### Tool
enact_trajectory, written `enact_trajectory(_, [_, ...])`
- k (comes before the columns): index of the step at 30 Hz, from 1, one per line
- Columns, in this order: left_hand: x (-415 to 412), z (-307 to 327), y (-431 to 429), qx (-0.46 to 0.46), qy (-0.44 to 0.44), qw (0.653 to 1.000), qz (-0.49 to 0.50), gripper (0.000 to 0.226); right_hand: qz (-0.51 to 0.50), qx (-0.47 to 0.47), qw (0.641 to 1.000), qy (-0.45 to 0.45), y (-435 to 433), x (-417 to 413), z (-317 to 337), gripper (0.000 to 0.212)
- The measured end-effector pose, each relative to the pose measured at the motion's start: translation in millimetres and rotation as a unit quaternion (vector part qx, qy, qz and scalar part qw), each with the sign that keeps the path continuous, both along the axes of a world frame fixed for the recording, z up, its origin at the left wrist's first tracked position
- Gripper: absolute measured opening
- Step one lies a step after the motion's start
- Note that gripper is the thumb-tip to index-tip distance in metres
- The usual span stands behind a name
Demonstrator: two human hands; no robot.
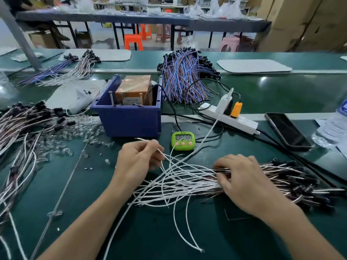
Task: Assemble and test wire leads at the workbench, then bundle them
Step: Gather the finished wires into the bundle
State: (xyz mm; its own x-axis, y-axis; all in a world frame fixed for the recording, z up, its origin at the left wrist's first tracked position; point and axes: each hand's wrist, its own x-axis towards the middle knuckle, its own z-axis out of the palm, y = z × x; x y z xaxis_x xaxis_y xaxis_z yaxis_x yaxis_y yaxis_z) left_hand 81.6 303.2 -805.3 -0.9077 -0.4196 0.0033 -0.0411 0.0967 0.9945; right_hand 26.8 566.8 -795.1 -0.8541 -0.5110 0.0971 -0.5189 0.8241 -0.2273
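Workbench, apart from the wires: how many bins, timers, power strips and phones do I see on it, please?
Blue bin: 1
Green timer: 1
White power strip: 1
Phone: 1
Total: 4

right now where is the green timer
In the head view the green timer stands near the middle of the workbench, just right of the blue bin and left of the white power strip.
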Motion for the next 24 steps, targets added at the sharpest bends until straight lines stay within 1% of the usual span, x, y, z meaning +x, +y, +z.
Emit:
enact_trajectory(2, [-1,0,-6,-0.029,0.028,0.998,0.053,0.027,0.004,-0.095,0.995,-0.003,4,2,-14,0.014])
enact_trajectory(4, [-2,0,-17,-0.045,0.047,0.991,0.119,0.021,0.004,-0.153,0.988,0.006,5,5,-23,0.014])
enact_trajectory(6, [-1,1,-29,-0.092,0.047,0.976,0.192,0.025,0.004,-0.164,0.986,0.027,5,7,-27,0.013])
enact_trajectory(7, [0,2,-32,-0.14,0.045,0.966,0.214,0.023,0.001,-0.161,0.986,0.033,5,7,-28,0.013])
enact_trajectory(8, [2,5,-32,-0.192,0.05,0.956,0.214,0.021,-0.001,-0.157,0.987,0.039,4,7,-29,0.014])
enact_trajectory(9, [4,8,-28,-0.243,0.058,0.949,0.192,0.02,0.001,-0.155,0.987,0.043,3,8,-29,0.014])
enact_trajectory(10, [4,12,-19,-0.288,0.065,0.944,0.149,0.02,0.003,-0.156,0.987,0.042,3,7,-29,0.013])
enact_trajectory(12, [4,19,9,-0.37,0.069,0.926,0.015,0.023,0.008,-0.159,0.987,0.032,2,7,-27,0.005])
enact_trajectory(13, [5,22,26,-0.401,0.069,0.911,-0.066,0.031,0.007,-0.159,0.987,0.021,2,6,-24,0.01])
enact_trajectory(15, [6,23,61,-0.446,0.067,0.867,-0.212,0.063,0.016,-0.157,0.987,-0.01,5,5,-20,0.025])
enact_trajectory(16, [7,20,74,-0.476,0.052,0.838,-0.262,0.079,0.022,-0.159,0.987,-0.026,6,5,-18,0.03])
enact_trajectory(17, [6,16,84,-0.516,0.026,0.806,-0.29,0.093,0.027,-0.163,0.985,-0.046,9,4,-15,0.033])
enact_trajectory(18, [4,13,89,-0.558,0.001,0.775,-0.296,0.101,0.032,-0.171,0.982,-0.07,12,3,-12,0.036])
enact_trajectory(19, [2,11,90,-0.593,-0.007,0.754,-0.283,0.103,0.035,-0.182,0.978,-0.098,15,2,-7,0.038])
enact_trajectory(20, [0,11,89,-0.617,0.002,0.743,-0.258,0.098,0.033,-0.192,0.973,-0.124,19,1,-2,0.042])
enact_trajectory(22, [-6,11,85,-0.63,0.032,0.743,-0.224,0.081,0.027,-0.183,0.973,-0.142,30,1,5,0.056])
enact_trajectory(23, [-8,11,84,-0.621,0.036,0.749,-0.226,0.071,0.037,-0.141,0.98,-0.137,37,2,6,0.069])
enact_trajectory(24, [-8,10,84,-0.607,0.038,0.759,-0.234,0.061,0.054,-0.079,0.986,-0.138,43,4,6,0.085])
